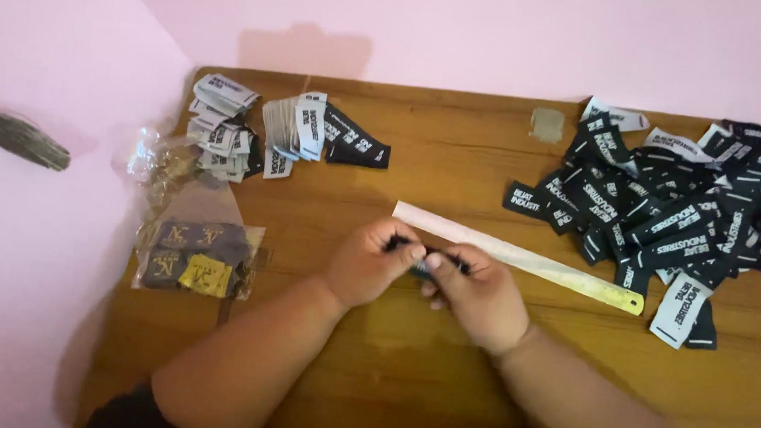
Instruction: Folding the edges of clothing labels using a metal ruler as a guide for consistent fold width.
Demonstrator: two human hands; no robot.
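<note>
Both hands meet at the table's middle, the left hand and right hand pinching one small black label between fingertips, its long axis running left-right between them, just before the pale ruler, the loose label heap lying to the right.

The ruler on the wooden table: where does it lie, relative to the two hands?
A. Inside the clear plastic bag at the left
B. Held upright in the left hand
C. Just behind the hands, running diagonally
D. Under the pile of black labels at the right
C: the ruler lies flat and slanted on the table, just beyond the left hand and right hand, which pinch a small black label.
</note>
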